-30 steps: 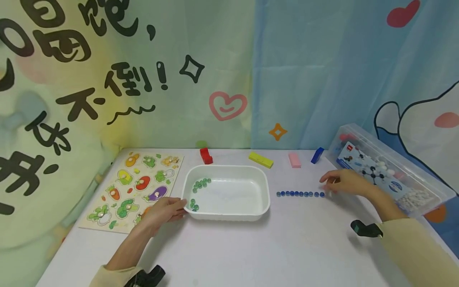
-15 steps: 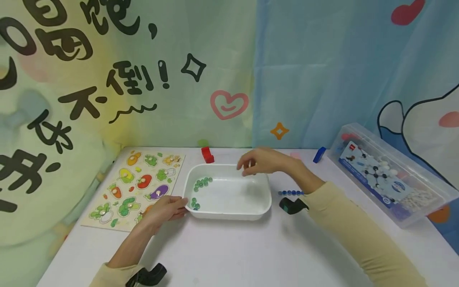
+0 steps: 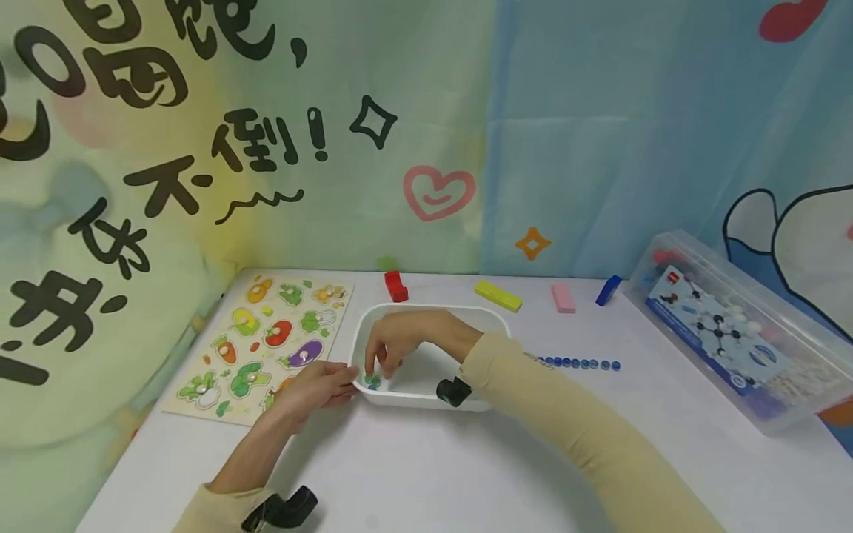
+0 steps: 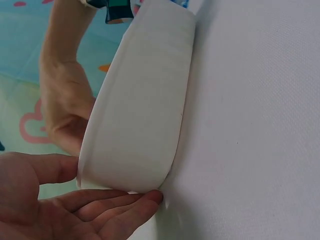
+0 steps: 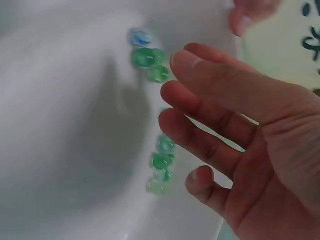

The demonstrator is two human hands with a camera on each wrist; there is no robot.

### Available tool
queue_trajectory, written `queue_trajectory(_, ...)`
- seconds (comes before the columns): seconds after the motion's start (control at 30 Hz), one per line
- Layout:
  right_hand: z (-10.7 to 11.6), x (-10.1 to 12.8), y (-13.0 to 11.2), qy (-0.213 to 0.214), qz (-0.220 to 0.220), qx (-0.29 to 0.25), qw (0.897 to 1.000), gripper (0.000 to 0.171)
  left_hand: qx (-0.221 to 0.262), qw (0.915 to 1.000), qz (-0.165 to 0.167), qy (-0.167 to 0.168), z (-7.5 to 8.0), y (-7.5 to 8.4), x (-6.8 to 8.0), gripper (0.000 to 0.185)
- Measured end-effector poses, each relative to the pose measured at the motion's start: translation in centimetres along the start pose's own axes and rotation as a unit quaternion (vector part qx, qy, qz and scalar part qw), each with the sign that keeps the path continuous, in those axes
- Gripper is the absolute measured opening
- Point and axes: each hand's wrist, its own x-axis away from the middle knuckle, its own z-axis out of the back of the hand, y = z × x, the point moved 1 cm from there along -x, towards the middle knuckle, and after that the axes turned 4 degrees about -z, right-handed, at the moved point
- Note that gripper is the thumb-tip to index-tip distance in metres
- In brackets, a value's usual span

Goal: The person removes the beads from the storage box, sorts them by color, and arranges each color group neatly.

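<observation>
A white tray (image 3: 440,400) stands mid-table in the head view. My left hand (image 3: 320,389) holds its left end; in the left wrist view the thumb (image 4: 55,169) is at the rim and the fingers (image 4: 125,212) lie against the wall below. My right hand (image 3: 396,340) is inside the tray at the left end, fingers pointing down. In the right wrist view its loosely bent fingers hover beside green glass marbles (image 5: 160,161), with nothing seen between them. A clear marble with blue swirls (image 5: 140,36) lies beside more green marbles (image 5: 144,57).
A row of blue marbles (image 3: 585,364) lies right of the tray, partly behind the right sleeve (image 3: 566,422). A vegetable puzzle board (image 3: 249,337) is at left. Red (image 3: 396,286), yellow (image 3: 498,295), pink (image 3: 563,298) and blue (image 3: 608,290) blocks stand behind. A clear plastic box (image 3: 740,333) sits right.
My right hand has moved left from the end of the blue marble row, across the tray, and down into its left end. My left hand stays at the tray's edge.
</observation>
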Motion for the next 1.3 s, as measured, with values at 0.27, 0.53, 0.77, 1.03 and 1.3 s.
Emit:
queue_trajectory(0.27, -1.0, -1.0, -1.0, -0.051, -0.005, 0.02, 0.999, 0.024, -0.008, 1.0, -0.001, -0.002, -0.1, 0.4, -0.1, 0.038)
queue_trajectory(0.53, -1.9, -1.3, -1.1, -0.029, -0.014, 0.033, 0.999, 0.009, -0.004, 0.9999, -0.003, -0.012, -0.4, 0.4, -0.2, 0.038)
queue_trajectory(0.77, -0.8, -0.9, 0.3, 0.012, -0.048, 0.015, 0.999, 0.012, 0.0, 1.0, -0.002, -0.005, -0.2, 0.3, -0.2, 0.038)
queue_trajectory(1.03, -0.4, -0.5, 2.2, 0.007, -0.092, 0.017, 0.996, 0.013, -0.005, 1.0, 0.0, 0.001, 0.0, -0.1, -0.2, 0.038)
queue_trajectory(1.3, -0.6, -0.1, 3.3, 0.014, -0.1, -0.001, 0.995, 0.011, -0.006, 1.0, -0.004, 0.002, 0.1, 0.1, 0.0, 0.038)
